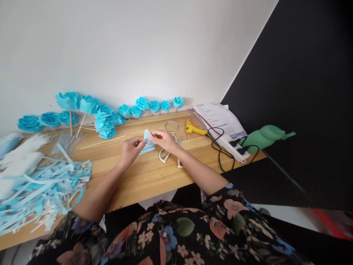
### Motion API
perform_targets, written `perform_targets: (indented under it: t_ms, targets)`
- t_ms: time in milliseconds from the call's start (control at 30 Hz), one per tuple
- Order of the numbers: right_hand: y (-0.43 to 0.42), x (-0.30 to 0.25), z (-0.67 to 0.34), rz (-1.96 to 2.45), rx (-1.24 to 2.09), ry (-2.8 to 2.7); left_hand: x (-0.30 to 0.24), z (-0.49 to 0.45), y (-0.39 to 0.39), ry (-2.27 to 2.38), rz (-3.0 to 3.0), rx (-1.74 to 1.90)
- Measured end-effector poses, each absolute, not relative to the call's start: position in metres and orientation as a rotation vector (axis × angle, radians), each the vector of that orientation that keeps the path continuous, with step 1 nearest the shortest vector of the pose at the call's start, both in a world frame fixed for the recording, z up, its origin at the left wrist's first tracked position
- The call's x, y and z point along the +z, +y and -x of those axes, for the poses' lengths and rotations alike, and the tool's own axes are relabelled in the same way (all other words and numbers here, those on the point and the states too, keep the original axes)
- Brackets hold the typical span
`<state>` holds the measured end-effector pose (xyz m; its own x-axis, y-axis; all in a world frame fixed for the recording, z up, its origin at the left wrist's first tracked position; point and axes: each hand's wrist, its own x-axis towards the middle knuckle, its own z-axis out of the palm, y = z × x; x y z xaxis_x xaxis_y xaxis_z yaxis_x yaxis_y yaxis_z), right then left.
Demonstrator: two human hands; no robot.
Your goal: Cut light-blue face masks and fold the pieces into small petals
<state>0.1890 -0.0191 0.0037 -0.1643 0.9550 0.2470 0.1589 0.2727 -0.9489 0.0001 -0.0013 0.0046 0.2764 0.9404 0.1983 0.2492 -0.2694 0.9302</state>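
Between the fingertips of both hands is a small light-blue piece of thin sheet material point(147, 134), its top coming to a point. My left hand point(130, 150) pinches its lower left side. From the right, my right hand point(164, 141) grips it with thumb and fingers. Just below the fingers, a few flat light-blue pieces point(148, 148) lie on the wooden table point(138, 180). White-handled scissors point(164, 157) rest partly hidden under my right hand and forearm. A thin ring point(171, 127) lies behind that hand.
Blue handmade flowers point(105, 125), several on sticks, line the wall. Light-blue strips point(52, 187) are heaped at left; a thin stick point(103, 142) lies nearby. At right are a yellow glue gun point(194, 127), printed papers point(220, 119), a power strip point(234, 149) with black cables and a green bundle point(264, 137).
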Motion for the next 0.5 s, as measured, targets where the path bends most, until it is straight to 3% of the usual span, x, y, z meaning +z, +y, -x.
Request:
perform_targets:
  t_ms: [167, 500]
  targets:
    - [-0.0208, 0.0092, -0.1880, 1.175, 0.886, -1.577, 0.0081, -0.0002, -0.0038, 1.060, -1.765, 1.030]
    - [-0.0222, 0.0131, -0.1875, 1.145, 0.928, -1.499, 0.0009, -0.0024, -0.0013, 1.018, -1.609, 1.011]
